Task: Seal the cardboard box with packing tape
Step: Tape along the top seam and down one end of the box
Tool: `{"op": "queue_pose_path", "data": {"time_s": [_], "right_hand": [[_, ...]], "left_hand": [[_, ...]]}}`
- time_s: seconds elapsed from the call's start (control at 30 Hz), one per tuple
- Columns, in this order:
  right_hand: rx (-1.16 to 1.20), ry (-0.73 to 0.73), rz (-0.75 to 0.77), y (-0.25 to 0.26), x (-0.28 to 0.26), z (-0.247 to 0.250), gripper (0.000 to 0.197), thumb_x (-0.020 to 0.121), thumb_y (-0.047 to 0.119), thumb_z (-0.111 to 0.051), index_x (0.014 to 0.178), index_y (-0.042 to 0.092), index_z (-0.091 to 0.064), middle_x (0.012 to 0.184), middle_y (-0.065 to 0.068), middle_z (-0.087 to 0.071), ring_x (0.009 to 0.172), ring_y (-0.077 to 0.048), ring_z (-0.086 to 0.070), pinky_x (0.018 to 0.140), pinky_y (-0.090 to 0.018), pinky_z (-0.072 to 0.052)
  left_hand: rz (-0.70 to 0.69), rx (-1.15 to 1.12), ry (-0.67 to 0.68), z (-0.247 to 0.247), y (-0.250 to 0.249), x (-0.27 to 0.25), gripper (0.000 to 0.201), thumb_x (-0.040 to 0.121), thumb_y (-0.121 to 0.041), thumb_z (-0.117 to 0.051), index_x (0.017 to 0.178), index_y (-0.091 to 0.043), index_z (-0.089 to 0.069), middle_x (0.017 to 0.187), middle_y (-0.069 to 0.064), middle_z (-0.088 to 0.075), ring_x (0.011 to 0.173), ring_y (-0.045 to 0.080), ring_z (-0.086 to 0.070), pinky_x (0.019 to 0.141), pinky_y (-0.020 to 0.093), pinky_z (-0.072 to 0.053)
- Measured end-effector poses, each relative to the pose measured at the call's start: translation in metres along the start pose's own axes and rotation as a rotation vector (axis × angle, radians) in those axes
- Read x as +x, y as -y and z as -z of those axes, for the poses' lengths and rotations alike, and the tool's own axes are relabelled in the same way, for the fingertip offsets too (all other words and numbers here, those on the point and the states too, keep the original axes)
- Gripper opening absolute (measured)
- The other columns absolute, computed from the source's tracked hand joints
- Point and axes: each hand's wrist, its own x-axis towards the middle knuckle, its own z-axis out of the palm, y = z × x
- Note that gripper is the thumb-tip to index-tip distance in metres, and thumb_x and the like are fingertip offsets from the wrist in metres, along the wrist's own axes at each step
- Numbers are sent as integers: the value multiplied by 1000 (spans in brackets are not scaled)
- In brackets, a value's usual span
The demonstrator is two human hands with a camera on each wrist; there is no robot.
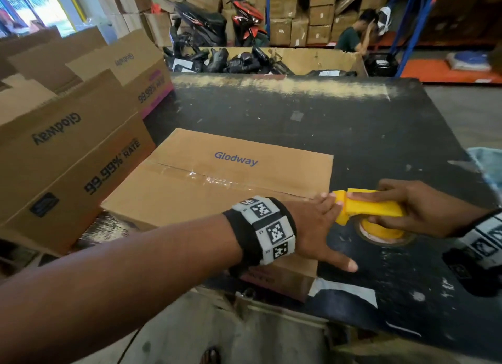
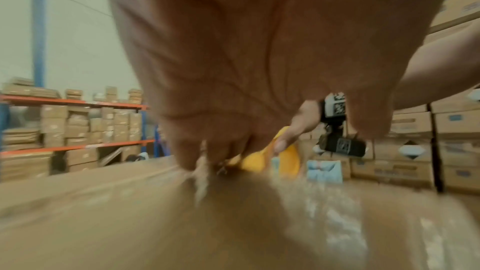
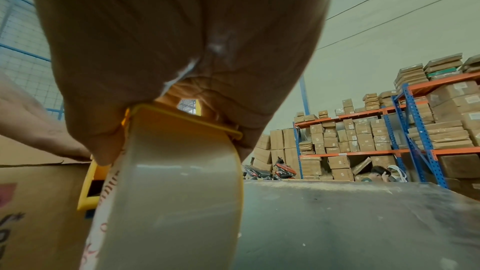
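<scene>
Cardboard box [image 1: 217,181] is lying on the black bench [image 1: 353,124], taped along its seam. Left hand [image 1: 317,227] is pressing flat-fingered at the box's edge, apparently anchoring the tape; right hand [image 1: 423,208] is gripping the yellow dispenser [image 1: 364,208] past the edge, likely for cutting.
</scene>
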Motion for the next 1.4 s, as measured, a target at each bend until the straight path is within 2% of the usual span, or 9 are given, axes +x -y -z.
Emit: {"op": "queue_pose_path", "data": {"time_s": [0.23,0.43,0.53,0.83,0.97,1.03,1.1,1.23,1.4], "right_hand": [[28,-98,17,-19,0,-21,63,82,68,-53,143,59,-38,92,9,-53,80,-7,-58,74,-33,-52],[19,-130,12,-19,-9,-27,62,85,69,-50,144,56,-41,92,9,-50,80,0,-53,71,-20,-41],[-16,-133,-8,-20,-24,-11,62,82,72,-46,143,59,-40,88,10,-48,77,-1,-52,70,-24,-43],[-384,114,-36,25,10,23,54,88,55,-54,141,58,-42,91,-2,-60,74,-18,-57,67,-26,-44],[-439,365,-193,11,21,22,21,74,52,-67,89,39,-74,71,2,-70,71,-19,-68,63,-26,-51],[-441,494,-349,-15,-2,-6,40,64,57,-69,95,33,-76,82,8,-78,80,-15,-74,74,-31,-60],[-262,358,-459,-31,-28,-16,54,63,63,-71,107,31,-75,89,9,-77,86,-9,-73,80,-28,-58],[90,79,-416,-9,-37,11,46,75,59,-72,120,63,-62,93,25,-77,82,6,-68,80,-20,-53],[240,-263,-437,25,-48,-8,56,71,62,-71,126,58,-61,120,20,-72,106,-1,-68,97,-32,-53]], "left_hand": [[74,163,-31,-5,3,12,116,87,-69,-56,160,-14,14,171,7,17,159,25,11,127,48,-6],[166,217,-42,-13,15,13,118,80,-83,-45,158,-24,21,170,6,21,159,30,11,125,54,-20],[168,255,-51,-13,13,13,116,81,-84,-41,159,-23,19,170,5,20,159,28,8,125,52,-23],[173,272,-79,-12,11,11,114,80,-85,-41,160,-25,14,171,4,16,160,27,4,121,50,-29],[184,268,-86,-10,12,11,117,77,-86,-43,160,-25,12,171,5,14,160,30,1,121,52,-31],[200,270,-54,-11,14,6,119,76,-87,-44,160,-25,11,171,6,14,160,31,-2,121,52,-32],[192,300,-47,-5,20,6,121,72,-91,-44,161,-27,6,172,6,11,159,31,-7,119,53,-34],[150,470,-39,17,14,11,114,64,-100,-35,154,-31,-30,162,15,-28,143,36,-38,103,51,-45],[80,535,-50,62,6,34,80,84,-84,-31,139,-31,-57,143,11,-48,131,33,-49,97,47,-46]]}}
